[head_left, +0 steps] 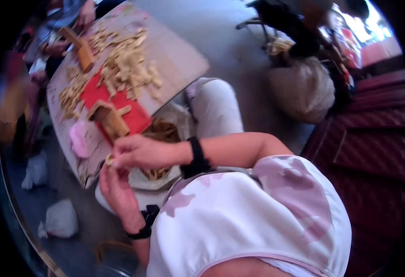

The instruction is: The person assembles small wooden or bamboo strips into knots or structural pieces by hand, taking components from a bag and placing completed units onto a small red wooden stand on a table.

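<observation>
Beyond the right hand [140, 152], tan strips [127, 64] (heaped) overlap a red sheet [139, 119].

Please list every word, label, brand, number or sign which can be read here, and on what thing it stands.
No text can be read.
Marks on the tabletop: too blurred to tell whether they are writing.
Red sheet and small tan piece: no legible text.

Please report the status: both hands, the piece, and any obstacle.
Left hand and right hand: close together, both pinching small tan piece. Piece blurred, exact shape unclear. Box-like wooden object just beyond right hand; nothing seen blocking the grip.
</observation>
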`<state>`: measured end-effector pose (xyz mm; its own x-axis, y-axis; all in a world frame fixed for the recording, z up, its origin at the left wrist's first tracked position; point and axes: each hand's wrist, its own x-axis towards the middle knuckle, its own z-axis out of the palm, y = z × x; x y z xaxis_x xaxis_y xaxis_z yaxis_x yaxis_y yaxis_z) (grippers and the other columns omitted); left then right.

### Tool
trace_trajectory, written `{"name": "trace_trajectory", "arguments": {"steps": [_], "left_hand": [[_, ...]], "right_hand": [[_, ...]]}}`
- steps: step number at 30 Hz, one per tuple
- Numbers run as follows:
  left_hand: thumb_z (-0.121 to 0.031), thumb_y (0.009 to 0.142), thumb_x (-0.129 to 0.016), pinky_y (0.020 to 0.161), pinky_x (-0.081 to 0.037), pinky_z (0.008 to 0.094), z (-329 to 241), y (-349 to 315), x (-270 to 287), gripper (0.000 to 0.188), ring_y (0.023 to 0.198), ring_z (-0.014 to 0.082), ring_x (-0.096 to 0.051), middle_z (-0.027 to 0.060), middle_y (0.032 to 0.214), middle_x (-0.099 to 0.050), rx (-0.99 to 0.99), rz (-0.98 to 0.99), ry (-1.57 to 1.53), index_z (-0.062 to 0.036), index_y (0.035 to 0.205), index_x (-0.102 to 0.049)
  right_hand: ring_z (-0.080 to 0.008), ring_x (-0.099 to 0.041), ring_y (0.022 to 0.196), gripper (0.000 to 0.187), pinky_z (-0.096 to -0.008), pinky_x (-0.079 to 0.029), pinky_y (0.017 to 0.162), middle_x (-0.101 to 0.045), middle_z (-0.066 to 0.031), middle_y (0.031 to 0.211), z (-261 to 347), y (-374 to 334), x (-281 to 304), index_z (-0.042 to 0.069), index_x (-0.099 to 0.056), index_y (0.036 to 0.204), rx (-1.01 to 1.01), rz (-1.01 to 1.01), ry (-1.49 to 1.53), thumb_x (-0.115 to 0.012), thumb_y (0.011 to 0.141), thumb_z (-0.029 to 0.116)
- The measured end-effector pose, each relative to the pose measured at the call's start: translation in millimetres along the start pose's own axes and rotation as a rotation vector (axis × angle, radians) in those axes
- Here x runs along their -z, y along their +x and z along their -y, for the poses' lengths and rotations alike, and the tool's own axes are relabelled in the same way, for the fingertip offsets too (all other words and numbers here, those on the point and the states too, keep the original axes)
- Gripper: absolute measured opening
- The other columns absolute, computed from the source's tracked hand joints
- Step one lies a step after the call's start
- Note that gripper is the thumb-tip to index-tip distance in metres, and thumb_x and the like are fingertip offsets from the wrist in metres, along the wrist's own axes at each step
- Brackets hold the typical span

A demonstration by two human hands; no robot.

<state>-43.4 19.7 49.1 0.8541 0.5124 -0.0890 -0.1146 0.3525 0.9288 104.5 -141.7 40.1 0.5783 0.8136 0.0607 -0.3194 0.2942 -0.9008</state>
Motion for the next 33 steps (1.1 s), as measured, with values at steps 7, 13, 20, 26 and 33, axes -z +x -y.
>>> {"name": "trace_trajectory", "arguments": {"steps": [7,13,20,26,33], "left_hand": [[-0.012,0.117,-0.087,0.085,-0.063,0.0299,7.1,-3.1,-83.6,0.02,0.091,0.0121,-0.076,0.0042,0.11,-0.084,0.059,0.176,-0.004,0.0,0.133,-0.082],[-0.006,0.115,-0.088,0.083,-0.062,0.0277,-31.4,-30.9,-70.3,0.011,0.09,0.0117,-0.077,0.0036,0.1,-0.083,0.014,0.235,0.133,-0.0012,0.125,-0.083],[-0.006,0.101,-0.095,0.096,-0.067,0.045,1.9,-18.7,-95.2,0.035,0.102,0.0304,-0.082,0.011,0.121,-0.085,-0.84,-0.068,1.15,-0.0031,0.134,-0.084],[-0.004,0.108,-0.073,0.1,-0.066,0.0534,33.3,-25.7,-90.8,0.034,0.113,0.0425,-0.081,0.0167,0.132,-0.075,-0.577,0.26,1.429,-0.0053,0.142,-0.075],[-0.009,0.107,-0.075,0.09,-0.066,0.0524,57.2,21.4,-34.7,0.025,0.105,0.0395,-0.08,0.0111,0.119,-0.073,-0.894,0.283,1.463,-0.0104,0.132,-0.074]], "right_hand": [[-0.0054,-0.051,0.075,0.01,-0.0274,-0.04,0.066,-0.06,0.0082,0.091,75.1,-61.5,42.9,0.014,-0.074,0.123,-0.3,-0.046,0.251,-0.075,0.125,0.023],[-0.0015,-0.033,0.063,0.008,-0.0255,-0.024,0.056,-0.042,0.0142,0.081,112.0,-71.2,44.7,0.018,-0.068,0.126,-0.32,-0.159,0.234,-0.069,0.129,0.025],[-0.0018,-0.041,0.067,0.014,-0.0248,-0.03,0.058,-0.053,0.0119,0.083,89.7,-79.5,57.4,0.018,-0.07,0.121,-0.319,-0.168,0.059,-0.073,0.128,0.03],[-0.0047,-0.052,0.068,0.025,-0.0272,-0.04,0.058,-0.061,0.006,0.084,45.3,-87.2,73.0,0.01,-0.073,0.117,-0.399,-0.049,-0.123,-0.071,0.129,0.033],[-0.0066,-0.055,0.074,0.029,-0.0314,-0.047,0.065,-0.059,0.0044,0.084,40.9,-83.3,50.1,0.004,-0.069,0.107,-0.289,0.012,-0.27,-0.072,0.127,0.025]]}}
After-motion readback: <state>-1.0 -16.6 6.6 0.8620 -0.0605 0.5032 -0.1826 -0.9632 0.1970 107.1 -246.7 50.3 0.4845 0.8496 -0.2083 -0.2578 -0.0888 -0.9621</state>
